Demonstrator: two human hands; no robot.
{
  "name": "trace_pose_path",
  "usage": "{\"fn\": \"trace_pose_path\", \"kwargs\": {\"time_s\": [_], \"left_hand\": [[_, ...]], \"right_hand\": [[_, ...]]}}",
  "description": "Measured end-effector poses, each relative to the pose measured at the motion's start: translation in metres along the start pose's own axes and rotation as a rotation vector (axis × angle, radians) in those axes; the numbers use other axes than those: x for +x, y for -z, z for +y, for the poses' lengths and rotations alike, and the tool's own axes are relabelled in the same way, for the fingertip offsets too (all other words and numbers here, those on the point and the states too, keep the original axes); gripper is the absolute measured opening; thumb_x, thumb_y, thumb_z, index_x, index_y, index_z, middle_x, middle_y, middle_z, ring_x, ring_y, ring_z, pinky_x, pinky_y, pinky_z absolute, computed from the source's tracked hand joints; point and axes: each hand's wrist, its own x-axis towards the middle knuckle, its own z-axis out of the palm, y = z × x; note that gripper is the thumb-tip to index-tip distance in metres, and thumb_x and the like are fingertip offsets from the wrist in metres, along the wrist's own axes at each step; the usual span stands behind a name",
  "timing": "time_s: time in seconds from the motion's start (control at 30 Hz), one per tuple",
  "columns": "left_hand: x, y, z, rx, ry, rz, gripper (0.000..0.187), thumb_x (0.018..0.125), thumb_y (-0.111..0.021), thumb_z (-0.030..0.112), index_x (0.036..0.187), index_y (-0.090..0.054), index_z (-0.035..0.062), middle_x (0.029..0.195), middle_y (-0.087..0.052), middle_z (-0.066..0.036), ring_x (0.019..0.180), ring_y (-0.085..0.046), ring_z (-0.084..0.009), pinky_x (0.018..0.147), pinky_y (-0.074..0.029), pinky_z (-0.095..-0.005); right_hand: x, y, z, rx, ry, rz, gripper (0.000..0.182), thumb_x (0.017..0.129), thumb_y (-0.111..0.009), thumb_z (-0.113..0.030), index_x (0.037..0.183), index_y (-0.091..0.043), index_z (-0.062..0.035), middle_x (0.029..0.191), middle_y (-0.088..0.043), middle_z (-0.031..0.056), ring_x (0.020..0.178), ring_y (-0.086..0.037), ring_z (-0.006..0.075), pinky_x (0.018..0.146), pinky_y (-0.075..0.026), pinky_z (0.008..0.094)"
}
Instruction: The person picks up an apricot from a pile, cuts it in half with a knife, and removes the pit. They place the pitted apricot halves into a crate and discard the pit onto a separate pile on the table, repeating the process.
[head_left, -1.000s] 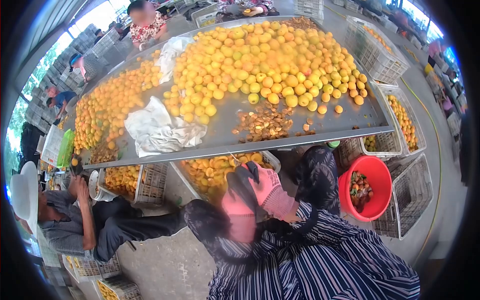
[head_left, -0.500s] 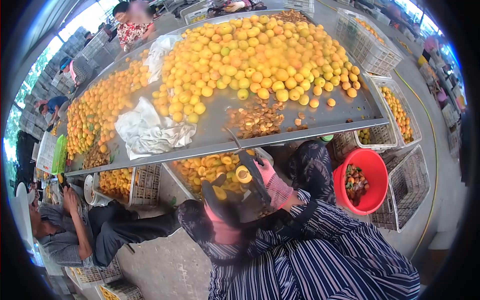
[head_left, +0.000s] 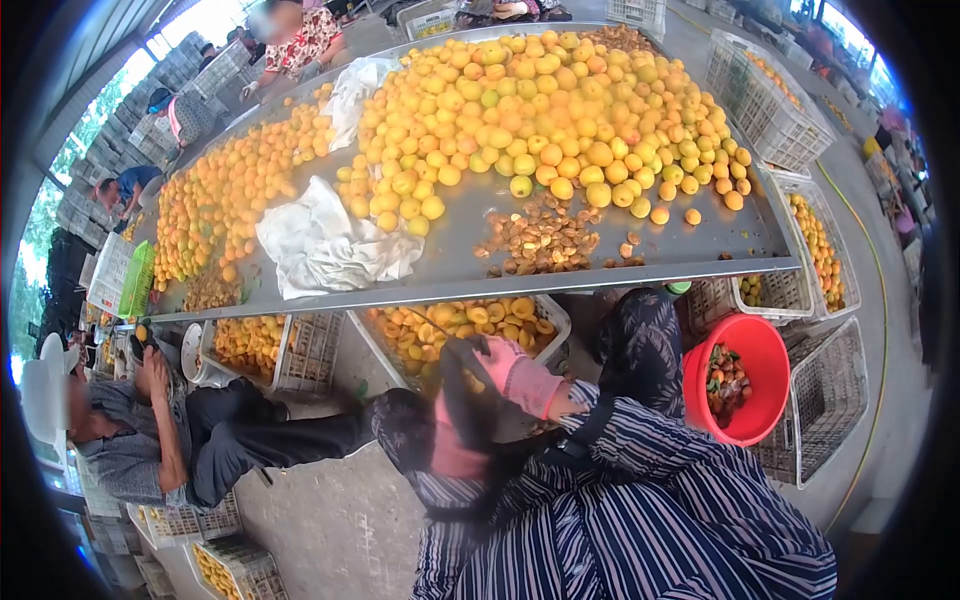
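My right hand [head_left: 518, 372], in a pink glove with a dark grey palm, is closed on a thin curved metal tool [head_left: 428, 322] that points up and left. Pressed close to it is my left hand [head_left: 458, 425], in a matching glove, blurred, with its fingers curled. Whatever lies between the hands is hidden. Just beyond them stands a crate [head_left: 563, 325] full of halved apricots [head_left: 480, 318]. Whole apricots [head_left: 540, 110] are heaped on the metal table [head_left: 640, 240] above, near a pile of brown pits [head_left: 540, 235].
To my right are a red basin [head_left: 765, 385] with scraps and a plastic crate [head_left: 835, 400]. White cloths [head_left: 325, 245] lie on the table. A seated person [head_left: 130, 430] in a white hat is at my left; another person [head_left: 300, 45] stands across the table.
My hands have come together, and the apricot halves seen at them earlier no longer show. The tool has swung lower and left. The whole view has shifted slightly.
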Motion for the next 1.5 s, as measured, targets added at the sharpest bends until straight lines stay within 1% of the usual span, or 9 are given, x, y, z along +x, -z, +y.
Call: {"fn": "trace_pose_path", "kwargs": {"time_s": [0.1, 0.3, 0.37, 0.63, 0.8, 0.87, 0.93, 1.07, 1.5], "left_hand": [[-0.024, -0.029, 0.024, 0.856, -0.379, -0.039, 0.040, 0.094, -0.045, 0.033, 0.120, -0.045, 0.0017, 0.111, -0.056, -0.010, 0.093, -0.057, -0.0165, 0.081, -0.048, -0.0294], [-0.032, -0.038, 0.031, -0.261, 0.270, 0.054, 0.043, 0.089, -0.054, 0.038, 0.119, -0.050, 0.0082, 0.106, -0.060, -0.005, 0.082, -0.059, -0.0155, 0.069, -0.049, -0.0302], [-0.033, -0.043, 0.038, -0.254, 0.296, 0.083, 0.042, 0.088, -0.055, 0.038, 0.119, -0.051, 0.0093, 0.105, -0.061, -0.004, 0.079, -0.058, -0.0137, 0.066, -0.048, -0.0286], [-0.028, -0.051, 0.039, -0.538, 0.462, 0.133, 0.037, 0.087, -0.053, 0.044, 0.105, -0.058, 0.0116, 0.088, -0.064, 0.000, 0.064, -0.058, -0.0108, 0.056, -0.047, -0.0247], [-0.024, -0.042, 0.043, -0.443, 0.320, 0.228, 0.041, 0.089, -0.048, 0.045, 0.102, -0.058, 0.0071, 0.082, -0.064, -0.001, 0.057, -0.058, -0.0094, 0.047, -0.045, -0.0205], [-0.024, -0.025, 0.038, -0.339, 0.229, 0.295, 0.041, 0.090, -0.048, 0.043, 0.102, -0.057, 0.0056, 0.081, -0.065, -0.002, 0.055, -0.058, -0.0089, 0.044, -0.044, -0.0192], [-0.026, -0.019, 0.044, -0.449, 0.249, 0.035, 0.039, 0.085, -0.055, 0.012, 0.118, -0.042, -0.0048, 0.108, -0.057, -0.016, 0.096, -0.058, -0.0245, 0.082, -0.049, -0.0313], [-0.021, -0.030, 0.047, -0.507, 0.385, 0.122, 0.035, 0.090, -0.048, 0.036, 0.102, -0.058, 0.0043, 0.081, -0.065, -0.003, 0.053, -0.056, -0.0077, 0.042, -0.042, -0.0174], [-0.017, -0.053, 0.027, -0.112, -0.099, 0.207, 0.044, 0.090, -0.048, 0.042, 0.112, -0.050, 0.0048, 0.105, -0.056, -0.015, 0.095, -0.056, -0.0234, 0.084, -0.046, -0.0332]], "right_hand": [[-0.008, 0.040, -0.045, -0.282, -0.023, 0.021, 0.038, 0.086, -0.052, -0.029, 0.114, -0.048, -0.0041, 0.088, -0.062, 0.0177, 0.088, -0.060, 0.0317, 0.075, -0.047, 0.0384], [-0.017, 0.084, -0.057, -0.293, 0.280, 0.169, 0.039, 0.085, -0.055, -0.025, 0.116, -0.046, -0.0022, 0.092, -0.064, 0.0127, 0.088, -0.062, 0.0260, 0.074, -0.049, 0.0350], [-0.027, 0.094, -0.070, 0.973, 0.215, 0.117, 0.039, 0.085, -0.059, -0.018, 0.116, -0.045, 0.0000, 0.084, -0.063, 0.0061, 0.079, -0.062, 0.0195, 0.067, -0.048, 0.0302], [-0.046, 0.072, -0.050, 1.432, 0.045, 0.010, 0.014, 0.086, -0.057, -0.013, 0.085, -0.053, 0.0005, 0.087, -0.055, 0.0089, 0.077, -0.055, 0.0156, 0.069, -0.046, 0.0274], [-0.048, 0.058, 0.017, 1.328, 0.242, -0.273, 0.062, 0.089, -0.051, -0.031, 0.135, -0.024, 0.0025, 0.134, -0.037, 0.0211, 0.120, -0.042, 0.0311, 0.100, -0.037, 0.0374], [-0.063, 0.092, -0.013, 0.129, 0.353, -0.093, 0.058, 0.085, -0.059, -0.025, 0.132, -0.035, -0.0028, 0.136, -0.036, 0.0172, 0.119, -0.043, 0.0281, 0.098, -0.039, 0.0360], [-0.082, 0.109, -0.053, 0.097, 0.243, -0.013, 0.043, 0.082, -0.062, -0.022, 0.121, -0.052, -0.0065, 0.127, -0.048, 0.0130, 0.112, -0.050, 0.0252, 0.094, -0.042, 0.0339], [-0.085, 0.114, -0.069, 0.428, 0.065, -0.103, 0.029, 0.082, -0.062, -0.021, 0.106, -0.063, -0.0051, 0.100, -0.064, 0.0089, 0.096, -0.059, 0.0235, 0.087, -0.045, 0.0338], [-0.095, 0.080, -0.080, 0.461, 0.146, 0.111, 0.031, 0.084, -0.060, -0.018, 0.114, -0.059, -0.0074, 0.101, -0.064, 0.0112, 0.090, -0.063, 0.0215, 0.079, -0.049, 0.0300]]}}
